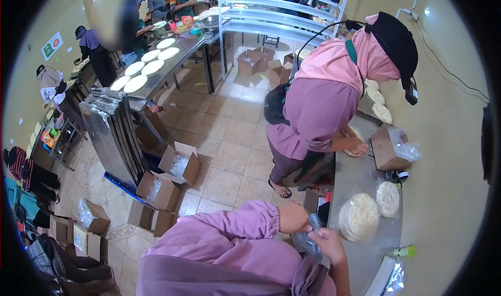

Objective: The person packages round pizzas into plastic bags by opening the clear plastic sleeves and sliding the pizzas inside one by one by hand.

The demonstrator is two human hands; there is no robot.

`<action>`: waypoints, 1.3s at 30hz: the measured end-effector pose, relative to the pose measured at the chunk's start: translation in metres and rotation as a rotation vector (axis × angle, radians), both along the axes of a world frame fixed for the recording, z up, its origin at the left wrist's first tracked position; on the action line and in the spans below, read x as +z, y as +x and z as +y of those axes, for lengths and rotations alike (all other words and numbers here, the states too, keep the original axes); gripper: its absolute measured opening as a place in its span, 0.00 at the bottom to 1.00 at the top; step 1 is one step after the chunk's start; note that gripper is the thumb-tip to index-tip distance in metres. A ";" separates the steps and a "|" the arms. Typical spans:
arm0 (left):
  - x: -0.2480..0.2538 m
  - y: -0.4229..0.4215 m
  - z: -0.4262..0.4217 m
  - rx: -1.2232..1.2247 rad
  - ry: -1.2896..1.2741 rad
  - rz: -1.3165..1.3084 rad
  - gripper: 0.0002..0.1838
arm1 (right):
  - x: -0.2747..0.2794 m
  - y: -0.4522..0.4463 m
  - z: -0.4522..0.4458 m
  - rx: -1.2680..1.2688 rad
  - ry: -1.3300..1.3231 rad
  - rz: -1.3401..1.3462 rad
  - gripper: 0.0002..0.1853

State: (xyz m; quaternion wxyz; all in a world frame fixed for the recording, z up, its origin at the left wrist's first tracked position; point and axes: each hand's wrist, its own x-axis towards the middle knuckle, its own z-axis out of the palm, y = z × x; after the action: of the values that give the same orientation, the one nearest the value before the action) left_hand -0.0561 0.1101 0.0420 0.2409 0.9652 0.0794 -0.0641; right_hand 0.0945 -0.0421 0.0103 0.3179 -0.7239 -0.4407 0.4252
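My left hand (294,216) is closed at the edge of a clear plastic bag (314,223), its fingers partly turned from view. Lower down, my right hand (329,244) pinches the same bag between thumb and fingers. The bag hangs crumpled between both hands, in front of my body and beside the metal table (360,267). On that table, just right of my hands, lies a stack of round flatbreads (359,216). Another flatbread (388,199), seemingly in clear plastic, lies beside the stack near the wall.
A co-worker (323,97) bends over the table ahead, hands on a flatbread (356,142). A cardboard box (389,149) holds plastic bags. A green-capped item (404,251) lies near the wall. Open boxes (180,163) and upright metal trays (112,134) stand on the left.
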 end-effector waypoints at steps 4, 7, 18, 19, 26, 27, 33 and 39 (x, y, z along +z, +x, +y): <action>-0.012 -0.001 0.008 0.095 0.036 0.068 0.11 | 0.016 -0.006 0.008 -0.140 -0.037 -0.012 0.20; -0.032 -0.002 0.017 0.039 -0.020 0.009 0.08 | 0.013 -0.001 0.014 -0.098 0.028 -0.120 0.21; -0.037 -0.001 0.047 -0.293 -0.266 -0.199 0.22 | 0.029 -0.011 0.011 -0.019 0.085 -0.315 0.14; -0.036 0.001 0.047 -0.266 -0.274 -0.226 0.23 | 0.029 -0.009 0.008 0.054 0.088 -0.380 0.13; -0.035 0.022 0.049 -0.206 -0.268 -0.254 0.26 | 0.015 0.041 -0.026 0.085 -0.351 -0.485 0.18; -0.034 0.026 0.046 -0.196 -0.276 -0.264 0.27 | 0.015 0.056 -0.035 0.036 -0.222 -0.347 0.16; -0.026 0.040 0.029 0.034 -0.294 -0.143 0.30 | -0.032 0.212 -0.068 -0.852 0.184 0.225 0.12; 0.017 0.060 0.012 0.393 -0.414 0.062 0.30 | -0.141 0.349 -0.066 -1.345 0.331 0.564 0.17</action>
State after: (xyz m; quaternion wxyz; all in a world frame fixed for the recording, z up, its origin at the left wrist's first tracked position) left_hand 0.0037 0.1218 0.0587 0.4383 0.8591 0.2572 -0.0605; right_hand 0.4438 -0.1084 -0.1302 0.7150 -0.6434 0.1370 0.2366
